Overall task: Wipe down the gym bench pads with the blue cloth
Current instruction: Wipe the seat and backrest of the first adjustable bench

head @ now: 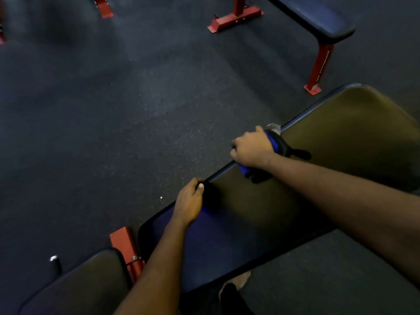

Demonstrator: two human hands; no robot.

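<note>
Above the dark speckled gym floor (113, 110) we see the long bench pad (341, 137), our left hand (188, 203) curled over its far edge and our right hand (252, 148) clutching the blue cloth (272, 142) against that same edge.

**Floor and red steel**

Dark speckled rubber floor (113, 110) fills the view. A red frame base (236, 19) stands at the top, a red leg (320, 67) at right, a red bracket (123, 246) low down, and a silver-capped black peg (55, 263) left of it.
</note>
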